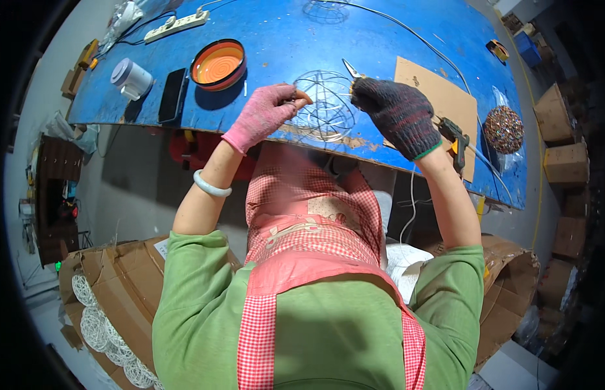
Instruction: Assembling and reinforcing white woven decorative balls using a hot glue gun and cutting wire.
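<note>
Head view: wire-frame ball (324, 107) on near edge of blue table (380, 45), between both hands. Left hand (267, 112), pink glove, pinched shut on frame's left side; right hand (397, 114), dark glove, closed at its right rim w/ pliers (352, 70) poking out far side. Both equally close. Cardboard sheet (439, 97) right of frame, bead bag (504, 129) far right; orange bowl (218, 64), phone (172, 95) left. No labels legible.

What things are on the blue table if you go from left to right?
White cup → black phone → orange bowl → pink-gloved left hand → wire ball → dark-gloved right hand → cardboard sheet → bag of beads.
</note>
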`<state>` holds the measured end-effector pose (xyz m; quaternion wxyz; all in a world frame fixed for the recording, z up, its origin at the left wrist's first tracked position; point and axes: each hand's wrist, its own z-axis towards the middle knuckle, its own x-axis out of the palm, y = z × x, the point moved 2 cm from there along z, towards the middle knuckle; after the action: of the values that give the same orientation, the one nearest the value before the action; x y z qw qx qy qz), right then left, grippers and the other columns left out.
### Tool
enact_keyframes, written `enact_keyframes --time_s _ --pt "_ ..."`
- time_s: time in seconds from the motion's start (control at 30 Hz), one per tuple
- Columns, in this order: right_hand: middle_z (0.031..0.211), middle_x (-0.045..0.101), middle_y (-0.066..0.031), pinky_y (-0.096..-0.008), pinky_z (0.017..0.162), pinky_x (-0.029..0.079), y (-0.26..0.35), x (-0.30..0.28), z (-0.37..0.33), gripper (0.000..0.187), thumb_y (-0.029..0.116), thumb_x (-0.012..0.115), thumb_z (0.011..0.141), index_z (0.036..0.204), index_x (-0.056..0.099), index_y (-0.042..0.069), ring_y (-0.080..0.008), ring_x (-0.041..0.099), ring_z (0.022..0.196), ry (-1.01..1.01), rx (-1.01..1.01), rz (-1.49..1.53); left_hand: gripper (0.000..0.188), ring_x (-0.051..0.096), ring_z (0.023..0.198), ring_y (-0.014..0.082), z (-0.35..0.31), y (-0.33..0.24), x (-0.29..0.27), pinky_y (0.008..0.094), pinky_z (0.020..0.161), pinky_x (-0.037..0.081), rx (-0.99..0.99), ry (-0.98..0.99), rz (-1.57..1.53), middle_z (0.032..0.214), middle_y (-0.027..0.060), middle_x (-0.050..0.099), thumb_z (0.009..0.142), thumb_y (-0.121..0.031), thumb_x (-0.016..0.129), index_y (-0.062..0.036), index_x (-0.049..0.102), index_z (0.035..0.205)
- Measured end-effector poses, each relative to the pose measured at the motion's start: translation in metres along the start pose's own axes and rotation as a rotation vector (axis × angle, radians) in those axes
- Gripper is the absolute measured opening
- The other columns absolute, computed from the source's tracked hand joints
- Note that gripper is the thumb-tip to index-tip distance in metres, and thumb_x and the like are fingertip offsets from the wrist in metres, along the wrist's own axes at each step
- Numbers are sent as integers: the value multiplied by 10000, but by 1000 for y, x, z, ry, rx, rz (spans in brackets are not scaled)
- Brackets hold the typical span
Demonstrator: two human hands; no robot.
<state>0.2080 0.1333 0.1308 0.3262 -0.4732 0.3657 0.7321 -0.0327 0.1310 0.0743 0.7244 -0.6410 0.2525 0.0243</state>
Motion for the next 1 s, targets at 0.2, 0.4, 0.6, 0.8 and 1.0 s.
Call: enact_keyframes --time_s 0.2,0.4,0.6,0.8,1.0 --pt "775 669 -123 -426 579 508 17 -1 -5 172 303 624 894 943 664 142 -335 662 704 95 -29 -77 196 434 630 52 -1 -10 8 235 557 384 13 -5 7 696 -21 501 927 -165 624 -27 725 1024" --pt "716 647 -133 -437 559 501 29 15 1 181 315 600 907 906 644 139 -331 661 669 115 -69 -154 245 485 633 89 0 -16 13 261 577 424 96 -15 70 701 39 533 938 -168 599 -36 702 1117" --pt "810 693 -121 -359 664 530 12 34 5 275 371 612 910 983 692 118 -269 685 731 160 55 178 255 648 691 261 4 -27 9 367 640 509 -37 17 365 771 83 684 918 -309 570 -158 728 1048" --pt "823 715 -54 -288 696 524 8 44 2 297 346 614 915 1047 710 98 -121 684 724 258 269 483 235 661 763 276 14 -31 0 383 700 516 -82 101 493 808 68 704 869 -344 606 -174 726 979" --pt "796 704 -60 -310 675 523 7 43 -2 293 360 612 912 1040 709 115 -163 680 704 207 208 481 193 672 737 295 2 -55 16 397 629 520 130 -81 959 789 59 689 801 -293 705 -156 698 937"
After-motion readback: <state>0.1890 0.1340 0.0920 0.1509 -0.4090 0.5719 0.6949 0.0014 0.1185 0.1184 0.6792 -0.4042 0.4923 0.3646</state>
